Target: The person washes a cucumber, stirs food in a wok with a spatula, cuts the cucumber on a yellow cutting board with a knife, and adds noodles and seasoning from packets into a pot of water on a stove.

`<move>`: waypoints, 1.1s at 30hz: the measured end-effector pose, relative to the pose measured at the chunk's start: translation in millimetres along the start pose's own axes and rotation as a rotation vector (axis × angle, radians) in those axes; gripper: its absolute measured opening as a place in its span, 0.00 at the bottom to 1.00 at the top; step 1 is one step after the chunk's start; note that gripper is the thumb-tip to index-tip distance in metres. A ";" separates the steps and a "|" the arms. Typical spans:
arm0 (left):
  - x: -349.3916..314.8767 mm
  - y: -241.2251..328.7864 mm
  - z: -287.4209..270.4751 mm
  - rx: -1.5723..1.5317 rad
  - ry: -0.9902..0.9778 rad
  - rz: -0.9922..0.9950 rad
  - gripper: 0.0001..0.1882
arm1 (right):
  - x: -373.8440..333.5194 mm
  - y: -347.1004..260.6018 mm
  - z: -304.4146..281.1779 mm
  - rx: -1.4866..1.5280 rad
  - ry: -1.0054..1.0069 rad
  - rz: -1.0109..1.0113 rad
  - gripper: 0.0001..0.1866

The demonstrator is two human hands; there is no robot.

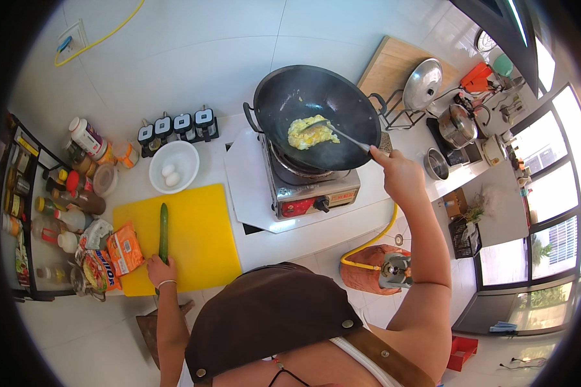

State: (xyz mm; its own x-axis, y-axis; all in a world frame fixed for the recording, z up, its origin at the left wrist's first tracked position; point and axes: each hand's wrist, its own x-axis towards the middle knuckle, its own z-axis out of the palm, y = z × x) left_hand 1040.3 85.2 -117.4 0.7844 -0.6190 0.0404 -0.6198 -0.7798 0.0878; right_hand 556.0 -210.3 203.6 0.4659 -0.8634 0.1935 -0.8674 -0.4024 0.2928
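My right hand (394,171) is closed round the handle of a metal spatula (348,137), whose head is partly buried in yellow-and-white scrambled egg (308,133). The egg lies in the middle of a black two-handled wok (284,90), with a little steam above it. Beneath the wok stands a single-burner gas stove (316,193) with a black knob. At the left, my left hand (161,269) is closed on the lower end of a long green cucumber (164,229). That cucumber lies lengthwise on a yellow cutting board (203,226); my fingers partly cover its near end.
Two whole eggs sit in a white bowl (186,158) behind the board. Black-lidded spice jars (174,127) stand by the wall. Food packets (124,250) and bottles crowd the left. A lid (423,84) leans on a rack at right. A gas cylinder (395,269) with yellow hose stands below.
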 end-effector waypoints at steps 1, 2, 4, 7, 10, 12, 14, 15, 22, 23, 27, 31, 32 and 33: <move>-0.8 0.9 -1.2 0.000 0.010 0.004 0.21 | -2.6 0.1 -0.2 -0.011 -0.014 -0.009 0.31; -0.9 -1.5 1.5 -0.006 0.022 0.007 0.21 | -5.2 2.9 -5.2 -0.007 0.015 -0.011 0.31; -1.7 -7.8 10.0 -0.016 0.044 0.012 0.21 | -10.8 10.6 -21.9 0.002 0.070 -0.018 0.31; 0.3 -3.9 3.9 -0.006 -0.006 0.006 0.21 | -18.4 7.8 -34.6 -0.010 -0.042 0.045 0.31; -2.6 0.5 4.3 -0.001 0.044 0.012 0.21 | -17.0 5.6 -17.1 -0.001 -0.026 -0.008 0.31; -2.3 -0.3 2.7 0.001 0.033 -0.004 0.20 | -10.0 3.5 -20.9 0.000 -0.025 -0.003 0.31; -1.9 -1.1 1.0 -0.006 0.025 -0.013 0.20 | -16.8 6.9 -37.4 0.007 -0.025 0.032 0.31; -1.4 -0.4 0.7 -0.010 0.014 -0.010 0.20 | -21.2 7.6 -43.5 0.010 -0.033 0.051 0.32; -0.7 -3.1 3.7 -0.047 0.037 0.020 0.20 | -15.8 1.3 -33.2 0.005 -0.023 0.012 0.26; -1.2 -3.8 5.1 -0.040 0.045 0.024 0.20 | -14.3 4.2 -38.0 0.013 -0.004 0.017 0.25; -2.3 -3.5 5.9 -0.038 0.066 0.023 0.19 | 3.1 25.4 -69.4 -0.084 -0.012 0.068 0.17; -0.8 -4.0 3.8 -0.034 0.070 0.030 0.19 | 49.2 54.3 -90.3 -0.151 -0.308 0.137 0.10; 0.0 -3.6 4.0 -0.015 0.050 0.026 0.19 | 61.1 68.6 -86.3 -0.066 -0.324 0.121 0.08; 1.6 -1.6 5.1 0.000 0.029 0.027 0.20 | 73.8 84.2 -80.9 -0.046 -0.334 0.045 0.09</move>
State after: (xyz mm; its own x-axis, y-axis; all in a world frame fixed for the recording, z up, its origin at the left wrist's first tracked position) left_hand 1042.4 85.1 -122.5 0.7674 -0.6372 0.0714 -0.6411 -0.7626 0.0863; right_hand 531.4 -283.4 318.3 0.3375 -0.9351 -0.1081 -0.8734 -0.3539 0.3346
